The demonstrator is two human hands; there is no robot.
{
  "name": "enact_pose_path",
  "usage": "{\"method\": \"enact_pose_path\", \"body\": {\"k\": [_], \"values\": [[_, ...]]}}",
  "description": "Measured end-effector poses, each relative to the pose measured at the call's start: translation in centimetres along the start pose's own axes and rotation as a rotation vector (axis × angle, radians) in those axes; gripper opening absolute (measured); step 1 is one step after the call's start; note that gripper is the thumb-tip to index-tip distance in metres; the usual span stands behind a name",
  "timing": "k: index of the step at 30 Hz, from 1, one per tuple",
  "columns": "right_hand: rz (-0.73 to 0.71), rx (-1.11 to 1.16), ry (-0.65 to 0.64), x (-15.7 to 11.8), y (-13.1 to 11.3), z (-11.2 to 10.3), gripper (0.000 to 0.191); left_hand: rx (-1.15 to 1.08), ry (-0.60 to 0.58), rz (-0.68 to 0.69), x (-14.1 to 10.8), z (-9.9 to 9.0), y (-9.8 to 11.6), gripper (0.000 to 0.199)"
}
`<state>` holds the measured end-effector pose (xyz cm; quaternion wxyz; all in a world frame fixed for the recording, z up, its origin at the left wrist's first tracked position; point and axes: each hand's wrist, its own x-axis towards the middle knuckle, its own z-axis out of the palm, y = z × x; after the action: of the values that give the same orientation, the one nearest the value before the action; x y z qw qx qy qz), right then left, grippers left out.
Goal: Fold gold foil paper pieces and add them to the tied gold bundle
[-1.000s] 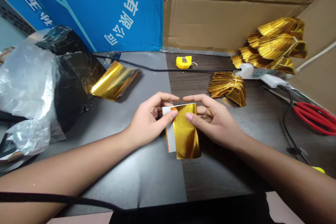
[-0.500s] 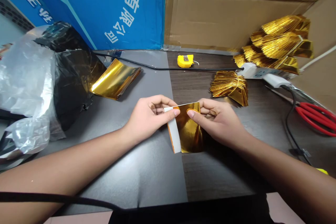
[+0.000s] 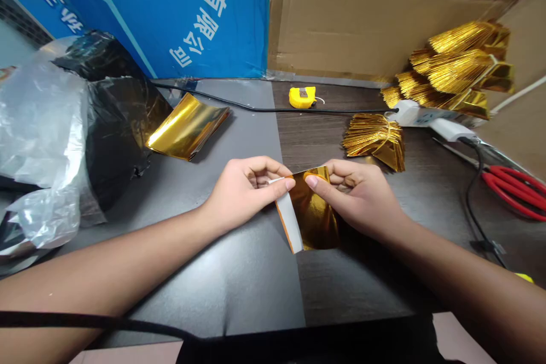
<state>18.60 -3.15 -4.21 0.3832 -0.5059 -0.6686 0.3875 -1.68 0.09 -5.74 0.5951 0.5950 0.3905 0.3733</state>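
Note:
Between my two hands is a sheet of gold foil paper (image 3: 318, 216), its left edge folded over so that a white strip of the back shows. My left hand (image 3: 258, 185) pinches the upper left corner at the fold, thumb on top. The upper right part is pinched by my right hand (image 3: 350, 190), with the thumb lying on the gold face. The sheet's lower end hangs free above the table. Beyond my left hand lies a stack of gold foil sheets (image 3: 187, 128). A banded bundle of folded gold foil (image 3: 373, 136) rests beyond my right hand.
More gold bundles (image 3: 460, 65) are piled at the back right, by a white power strip (image 3: 409, 112). Red-handled scissors (image 3: 516, 190) lie right. A yellow tape measure (image 3: 302, 97) and black cable (image 3: 256, 109) sit before cardboard (image 3: 362, 28). Plastic bags (image 3: 46, 125) stand left.
The gold sheet has tilted slightly, its lower end swinging a little to the right. Both hands keep their pinch on it and have barely shifted.

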Motion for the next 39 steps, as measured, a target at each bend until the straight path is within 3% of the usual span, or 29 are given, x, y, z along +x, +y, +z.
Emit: {"method": "enact_pose_path", "body": {"k": [21,29,39], "values": [[0.059,0.006,-0.033,0.08,-0.01,-0.07,0.025,0.059,0.008,-0.006,-0.09,0.0,0.14,0.02],[0.012,-0.071,-0.019,0.1,-0.08,-0.07,0.029,0.056,0.008,0.019,-0.05,0.09,0.2,0.015],[0.039,-0.044,-0.066,0.16,0.49,-0.5,0.04,-0.028,-0.034,-0.072,-0.08,-0.11,0.05,0.018]]}}
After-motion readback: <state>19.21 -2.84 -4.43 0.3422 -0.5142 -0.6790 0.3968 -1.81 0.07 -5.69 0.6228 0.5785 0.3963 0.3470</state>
